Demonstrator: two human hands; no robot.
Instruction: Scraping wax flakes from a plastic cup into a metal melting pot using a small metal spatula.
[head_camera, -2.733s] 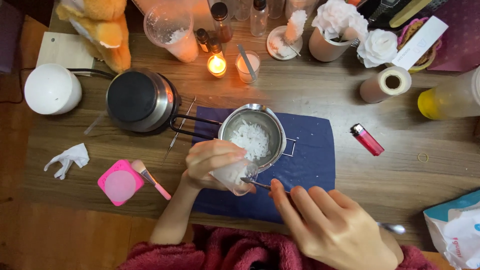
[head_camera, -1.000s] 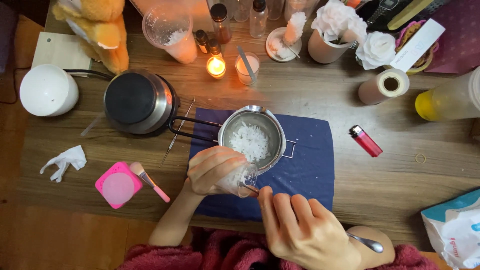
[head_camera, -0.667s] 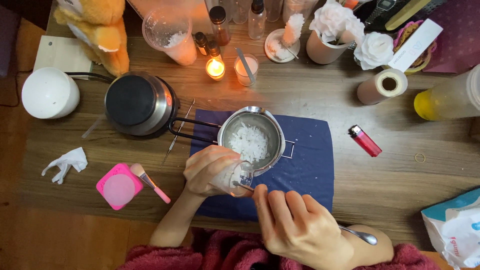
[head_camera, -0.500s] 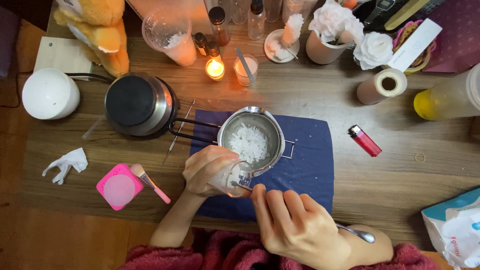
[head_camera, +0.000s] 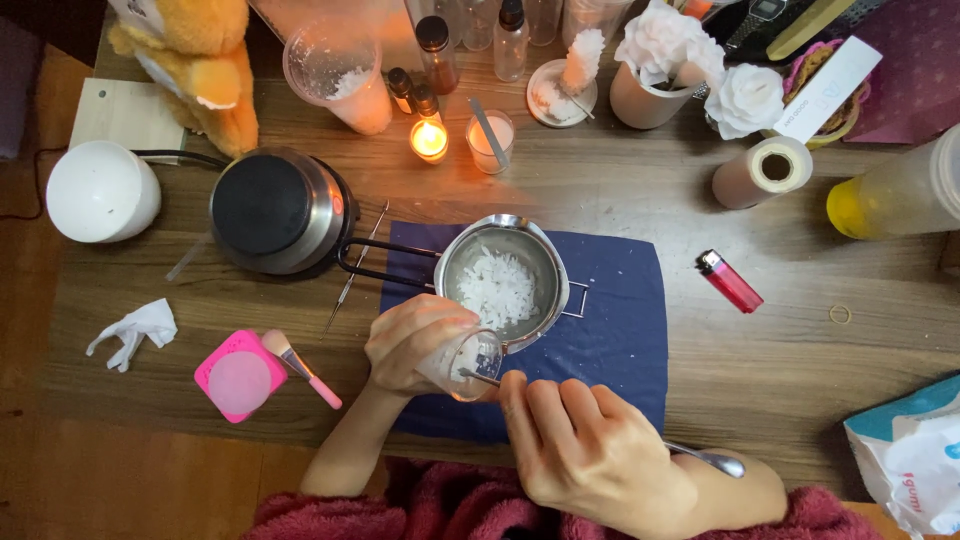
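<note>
wooden surface (head_camera: 620, 190), cluttered along the far edge, darker wood floor showing at left. largest to smallest: one navy cloth (head_camera: 620, 330) laid flat mid-surface; one round hot plate (head_camera: 272, 210) left of it; one steel pouring pot (head_camera: 505, 280) on the cloth, black wire handle toward the hot plate, white wax flakes (head_camera: 497, 287) inside. one white dome (head_camera: 100, 192) far left, one orange plush toy (head_camera: 195, 60) top left, one big plastic cup (head_camera: 338, 68) with flakes, one paper roll (head_camera: 765, 170), two white flowers, one lit candle (head_camera: 429, 139), one unlit candle glass (head_camera: 490, 140), one pink pad (head_camera: 238, 376), one makeup brush (head_camera: 300, 363), one red lighter (head_camera: 731, 281), one crumpled tissue (head_camera: 133, 327). left hand (head_camera: 415, 342) wrapped closed around one small clear cup (head_camera: 465, 358), tipped at the pot's near rim. right hand (head_camera: 590, 450) pinched closed on one metal spoon (head_camera: 600, 420), handle tip inside the cup, bowl end trailing right.
</note>
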